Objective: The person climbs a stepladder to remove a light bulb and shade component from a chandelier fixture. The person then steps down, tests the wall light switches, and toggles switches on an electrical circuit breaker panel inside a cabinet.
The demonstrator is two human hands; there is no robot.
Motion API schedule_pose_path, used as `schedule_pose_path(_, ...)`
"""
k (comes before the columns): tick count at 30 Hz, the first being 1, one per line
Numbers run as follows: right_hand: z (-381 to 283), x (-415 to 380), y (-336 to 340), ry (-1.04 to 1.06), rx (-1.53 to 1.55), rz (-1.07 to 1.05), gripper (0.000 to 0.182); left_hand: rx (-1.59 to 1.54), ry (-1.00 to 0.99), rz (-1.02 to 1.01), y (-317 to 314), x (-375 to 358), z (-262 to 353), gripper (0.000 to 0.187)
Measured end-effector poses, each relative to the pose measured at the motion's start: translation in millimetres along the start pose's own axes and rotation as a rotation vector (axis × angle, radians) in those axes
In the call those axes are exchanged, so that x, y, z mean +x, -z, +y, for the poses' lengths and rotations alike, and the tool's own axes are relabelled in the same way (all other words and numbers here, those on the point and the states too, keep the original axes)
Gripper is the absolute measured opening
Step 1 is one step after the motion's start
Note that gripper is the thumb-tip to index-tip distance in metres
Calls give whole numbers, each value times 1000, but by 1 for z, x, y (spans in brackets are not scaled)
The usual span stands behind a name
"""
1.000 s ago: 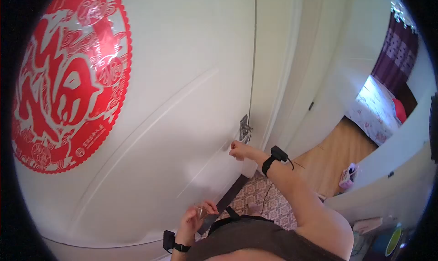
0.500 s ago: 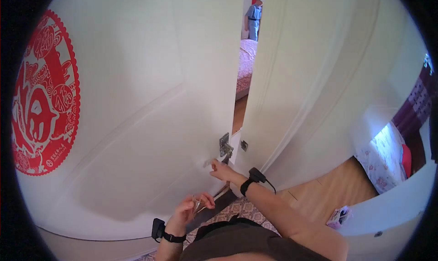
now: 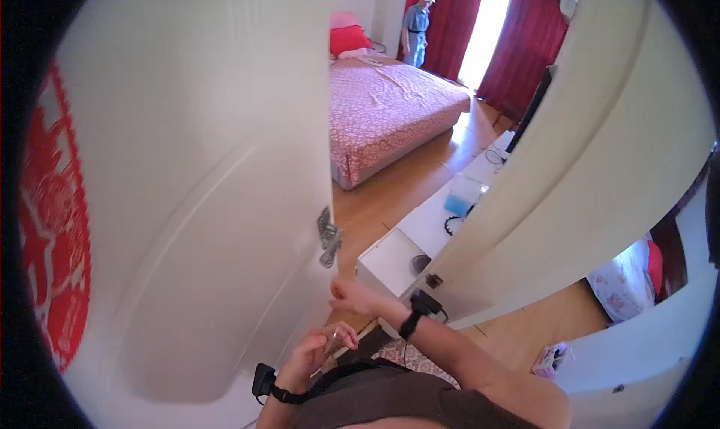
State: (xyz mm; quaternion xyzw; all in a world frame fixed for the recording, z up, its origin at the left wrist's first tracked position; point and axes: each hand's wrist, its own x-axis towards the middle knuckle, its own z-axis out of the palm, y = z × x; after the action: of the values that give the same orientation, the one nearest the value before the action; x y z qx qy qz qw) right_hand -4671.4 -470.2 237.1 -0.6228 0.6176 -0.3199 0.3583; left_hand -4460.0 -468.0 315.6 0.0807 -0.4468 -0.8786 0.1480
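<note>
A white door with a metal handle stands partly open on the left, a red paper decoration on its face. Just below and right of the handle, apart from it, is my right hand, its fingers curled and partly blurred. Lower down, my left hand has its fingers bent around a small clear object, which looks like glass or plastic. Both wrists carry black straps with small boxes.
Beyond the doorway are a bed, a white low cabinet and red curtains. A person in a white cap stands by the bed. The door frame's strike plate is right of my right hand. Another bed shows at right.
The door has swung from a narrow gap to wide open, revealing the room. My right hand has moved slightly down and left; the handle is now further left.
</note>
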Motion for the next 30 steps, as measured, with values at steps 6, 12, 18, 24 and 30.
schedule_pose_path(6,91,-76,-11,-421,137,109,33,-37,42,-175,65,61,23,60)
schedule_pose_path(12,149,-178,-15,-841,62,172,37,-89,114,-299,100,152,14,57)
schedule_pose_path(18,213,-291,-63,-969,101,166,34,-196,167,-379,116,241,21,58)
schedule_pose_path(24,149,-295,-49,-1454,208,385,31,-368,216,-619,157,342,7,42)
schedule_pose_path(30,105,-249,-35,-1762,287,461,32,-420,423,-789,185,426,19,52)
